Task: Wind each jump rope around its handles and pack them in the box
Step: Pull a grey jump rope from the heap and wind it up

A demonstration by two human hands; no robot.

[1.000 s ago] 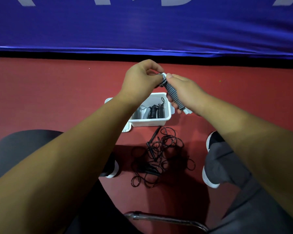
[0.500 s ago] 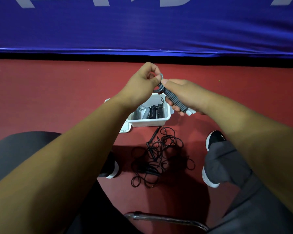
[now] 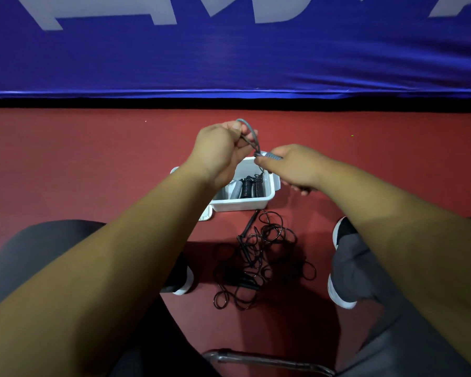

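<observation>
While both hands hang just above the white plastic box [image 3: 242,205], the left hand [image 3: 218,153] pinches a thin, bendy loop of the grey jump rope [image 3: 252,133] with curled fingers. The loop sticks up over the box's far side. The right hand [image 3: 294,167] is wrapped around the rope's bumpy wound part, over the box's right edge, knuckles up. Inside the box lie coiled ropes [image 3: 246,186], black and grey, like springs. Nearer than the box, a black jump rope [image 3: 256,257] lies tangled on the red floor [image 3: 93,159]. A white lid [image 3: 206,213] peeks out at the box's left corner.
</observation>
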